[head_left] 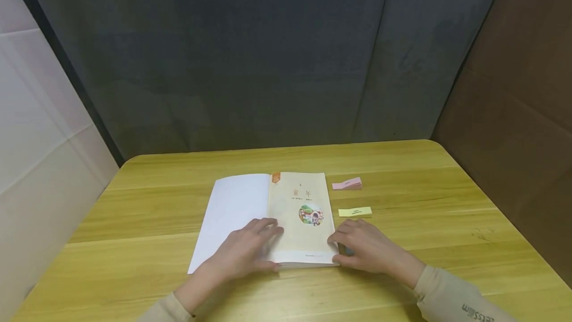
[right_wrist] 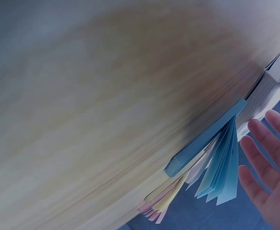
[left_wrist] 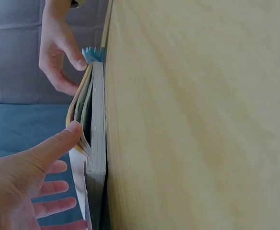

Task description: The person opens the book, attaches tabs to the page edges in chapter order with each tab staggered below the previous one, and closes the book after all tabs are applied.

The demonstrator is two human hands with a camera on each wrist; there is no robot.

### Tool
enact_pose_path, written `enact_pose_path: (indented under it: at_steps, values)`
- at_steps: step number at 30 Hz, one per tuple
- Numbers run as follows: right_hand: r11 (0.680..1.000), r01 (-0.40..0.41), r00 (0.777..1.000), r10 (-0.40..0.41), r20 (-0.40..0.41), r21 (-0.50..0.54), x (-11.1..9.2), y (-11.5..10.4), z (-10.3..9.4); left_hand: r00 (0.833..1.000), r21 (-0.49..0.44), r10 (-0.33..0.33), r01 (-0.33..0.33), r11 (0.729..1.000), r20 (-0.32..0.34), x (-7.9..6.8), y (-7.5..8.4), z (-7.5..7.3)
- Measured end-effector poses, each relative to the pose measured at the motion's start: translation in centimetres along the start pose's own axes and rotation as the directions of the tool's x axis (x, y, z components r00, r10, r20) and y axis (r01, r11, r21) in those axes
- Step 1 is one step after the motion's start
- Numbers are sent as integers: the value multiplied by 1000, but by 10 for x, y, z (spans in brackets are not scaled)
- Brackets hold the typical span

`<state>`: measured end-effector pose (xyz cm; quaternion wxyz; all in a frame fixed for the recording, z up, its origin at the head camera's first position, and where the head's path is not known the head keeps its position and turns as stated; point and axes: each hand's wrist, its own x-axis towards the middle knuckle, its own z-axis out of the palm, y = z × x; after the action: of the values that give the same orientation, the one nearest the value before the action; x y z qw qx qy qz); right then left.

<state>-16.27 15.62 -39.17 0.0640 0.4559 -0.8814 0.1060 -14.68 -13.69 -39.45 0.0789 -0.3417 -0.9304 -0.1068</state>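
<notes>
A book (head_left: 286,207) lies open on the wooden table at its title page, the blank white inner cover (head_left: 239,198) spread to the left. My left hand (head_left: 250,245) rests with loose fingers over the book's lower middle, thumb at the bottom edge. At the lower right edge of the pages, my right hand (head_left: 364,245) has its fingertips and thumb touching the side. A blue pad of sticky notes (right_wrist: 218,167) with fanned leaves lies by the right hand, mostly hidden under it in the head view. The left wrist view shows several page layers (left_wrist: 84,115) parted under the left thumb.
Right of the book lie a pink sticky-note pad (head_left: 347,184) and, nearer, a yellow one (head_left: 355,212), both with dark marks. The wooden table (head_left: 424,202) ends at a dark grey cloth (head_left: 250,63) behind, with a white cloth left and a brown one right.
</notes>
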Motion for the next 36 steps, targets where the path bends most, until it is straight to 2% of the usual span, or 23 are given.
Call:
enact_pose_path:
  at_steps: [7, 15, 18, 23, 28, 31, 36]
  values:
    - [1000, -2, 1000, 2, -1, 16, 0, 0, 0, 1000, -19, -6, 5, 1000, -28, -6, -4, -2]
    - [1000, -11, 1000, 11, 6, 5, 0, -1, -1, 989, 42, 57, -52, 998, -137, -15, -1, -8]
    - [1000, -7, 1000, 7, -1, 2, 1, -1, -1, 975, 66, 94, -82, 994, -203, -16, 1, -13]
    - [1000, 1, 1000, -1, -10, -10, 2, -1, -1, 939, 92, 143, -120, 988, -314, -19, 1, -26]
    - [1000, -20, 1000, 20, 22, -7, 2, -3, -2, 912, 118, 143, -105, 987, -384, -23, -6, -38]
    - [1000, -28, 999, 28, 31, -4, 2, -4, -2, 918, 165, 119, -59, 985, -379, -28, -12, -41]
    - [1000, -11, 1000, 11, 12, -10, 2, -3, -1, 954, 238, 21, 53, 970, -298, -37, -19, -41]
